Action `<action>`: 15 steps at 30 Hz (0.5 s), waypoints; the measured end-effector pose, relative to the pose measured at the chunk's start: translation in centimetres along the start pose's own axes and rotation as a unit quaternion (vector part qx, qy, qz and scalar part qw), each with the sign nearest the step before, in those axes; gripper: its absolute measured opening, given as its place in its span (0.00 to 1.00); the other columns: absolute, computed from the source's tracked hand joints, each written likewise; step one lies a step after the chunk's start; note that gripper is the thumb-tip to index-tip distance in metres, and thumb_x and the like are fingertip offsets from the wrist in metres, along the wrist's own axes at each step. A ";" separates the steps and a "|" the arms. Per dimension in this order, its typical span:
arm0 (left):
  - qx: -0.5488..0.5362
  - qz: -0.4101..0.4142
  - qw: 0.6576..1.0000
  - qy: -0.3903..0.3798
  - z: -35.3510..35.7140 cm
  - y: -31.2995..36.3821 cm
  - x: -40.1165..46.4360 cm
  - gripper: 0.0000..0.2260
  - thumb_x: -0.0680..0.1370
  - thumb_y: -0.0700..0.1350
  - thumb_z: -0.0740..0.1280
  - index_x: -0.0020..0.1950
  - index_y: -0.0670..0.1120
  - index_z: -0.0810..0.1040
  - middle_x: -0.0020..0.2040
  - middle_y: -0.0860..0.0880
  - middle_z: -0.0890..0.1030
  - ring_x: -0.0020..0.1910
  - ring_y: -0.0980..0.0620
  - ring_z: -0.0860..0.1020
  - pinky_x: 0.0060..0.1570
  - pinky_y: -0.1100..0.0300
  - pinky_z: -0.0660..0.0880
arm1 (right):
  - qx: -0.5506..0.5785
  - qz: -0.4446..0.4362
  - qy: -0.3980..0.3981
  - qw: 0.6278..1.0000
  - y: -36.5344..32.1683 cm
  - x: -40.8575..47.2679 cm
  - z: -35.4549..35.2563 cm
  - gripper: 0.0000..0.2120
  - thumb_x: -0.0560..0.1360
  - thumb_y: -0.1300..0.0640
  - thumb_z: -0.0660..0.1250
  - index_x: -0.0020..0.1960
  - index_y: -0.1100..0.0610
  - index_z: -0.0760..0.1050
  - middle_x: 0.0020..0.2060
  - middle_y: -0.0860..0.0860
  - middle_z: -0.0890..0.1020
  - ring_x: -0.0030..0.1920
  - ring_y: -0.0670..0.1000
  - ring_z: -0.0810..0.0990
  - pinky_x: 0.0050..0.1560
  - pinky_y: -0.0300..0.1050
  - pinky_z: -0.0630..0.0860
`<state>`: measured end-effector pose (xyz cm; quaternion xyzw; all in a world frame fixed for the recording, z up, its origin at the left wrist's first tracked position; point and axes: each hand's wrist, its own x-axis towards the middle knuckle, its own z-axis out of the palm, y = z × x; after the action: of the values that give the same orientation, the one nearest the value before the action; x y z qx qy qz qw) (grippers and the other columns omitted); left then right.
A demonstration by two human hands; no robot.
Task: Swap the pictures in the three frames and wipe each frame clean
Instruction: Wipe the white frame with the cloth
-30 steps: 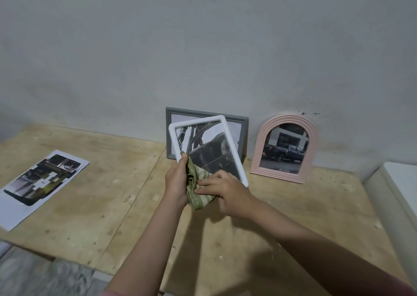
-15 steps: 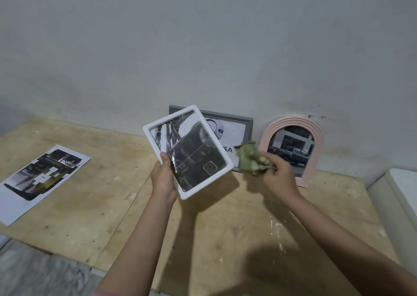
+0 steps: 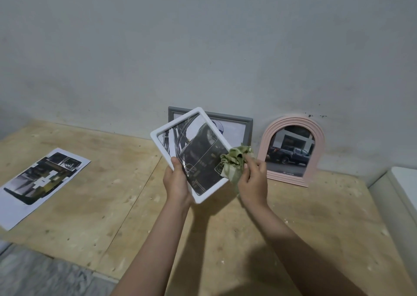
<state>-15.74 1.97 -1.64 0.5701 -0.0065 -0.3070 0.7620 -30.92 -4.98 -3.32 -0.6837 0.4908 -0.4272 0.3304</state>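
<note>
While the left hand point(image 3: 177, 184) grips the white frame point(image 3: 191, 153) above the counter point(image 3: 112, 194), the right hand point(image 3: 252, 183) pinches a green cloth point(image 3: 234, 162) against its edge; wiping looks underway, with grey frame point(image 3: 247, 126) and pink arched frame point(image 3: 291, 150) waiting by the wall.

The held frame point(image 3: 191, 153) is raised above the middle of the surface point(image 3: 112, 205), tilted, in front of the rectangular frame point(image 3: 247, 128), which leans on the wall point(image 3: 203, 47) behind it. The left hand point(image 3: 177, 180) grips its lower left edge; the right hand point(image 3: 252, 180) presses a cloth point(image 3: 235, 162) against its lower right edge. To the right, the arched frame point(image 3: 293, 149) leans on the wall. Far left, a loose print point(image 3: 40, 180) lies flat on the surface. A box point(image 3: 404, 194) sits at the right edge.
</note>
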 end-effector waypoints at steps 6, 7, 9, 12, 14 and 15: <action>-0.018 -0.004 1.000 0.012 0.7 -0.5 -0.5 0.12 0.81 0.54 0.59 0.49 0.48 0.77 0.51 0.43 0.82 0.52 0.43 0.81 0.57 0.44 0.77 | -0.210 -0.032 -0.084 0.974 0.5 -2.3 1.6 0.28 0.73 0.30 0.48 0.64 0.45 0.64 0.65 0.52 0.59 0.56 0.59 0.75 0.58 0.59 0.74; -0.016 -0.004 1.000 0.013 0.9 -0.5 -0.6 0.12 0.81 0.54 0.59 0.49 0.48 0.77 0.52 0.43 0.82 0.53 0.42 0.81 0.57 0.43 0.77 | -0.203 -0.031 -0.089 0.975 -0.1 -3.0 1.8 0.29 0.72 0.29 0.50 0.64 0.46 0.65 0.66 0.53 0.58 0.58 0.59 0.74 0.60 0.57 0.72; -0.012 -0.004 1.000 0.018 1.1 -0.5 -0.9 0.14 0.80 0.56 0.59 0.48 0.47 0.76 0.50 0.43 0.81 0.50 0.42 0.81 0.58 0.42 0.76 | -0.163 -0.027 -0.099 0.981 -1.1 -4.4 2.1 0.28 0.73 0.33 0.56 0.65 0.50 0.68 0.66 0.55 0.58 0.61 0.58 0.72 0.63 0.50 0.68; -0.038 -0.018 0.999 0.015 1.2 -0.6 -0.7 0.19 0.77 0.60 0.59 0.51 0.46 0.76 0.52 0.44 0.80 0.51 0.44 0.79 0.59 0.41 0.75 | -0.068 -0.064 -0.103 0.990 -2.2 -6.7 2.7 0.24 0.73 0.42 0.64 0.63 0.54 0.71 0.66 0.55 0.59 0.58 0.51 0.71 0.63 0.40 0.67; -0.064 -0.028 0.998 0.007 0.7 -0.9 0.2 0.23 0.73 0.64 0.61 0.51 0.45 0.75 0.51 0.44 0.79 0.50 0.45 0.78 0.60 0.37 0.73 | -0.010 -0.087 -0.122 0.989 -2.3 -7.9 2.8 0.19 0.72 0.51 0.68 0.61 0.54 0.74 0.62 0.53 0.61 0.55 0.48 0.71 0.60 0.31 0.65; -0.061 -0.024 0.998 -0.003 0.3 -1.1 1.0 0.25 0.70 0.67 0.62 0.49 0.45 0.75 0.50 0.45 0.77 0.48 0.46 0.76 0.60 0.36 0.72 | 0.004 -0.101 -0.137 0.985 -2.2 -8.2 2.6 0.17 0.71 0.53 0.69 0.60 0.54 0.75 0.59 0.51 0.63 0.54 0.47 0.73 0.58 0.27 0.65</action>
<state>-15.59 1.03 -2.84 0.5221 0.0241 -0.3268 0.7874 -29.00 3.56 -4.60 -0.7804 0.3681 -0.3625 0.3523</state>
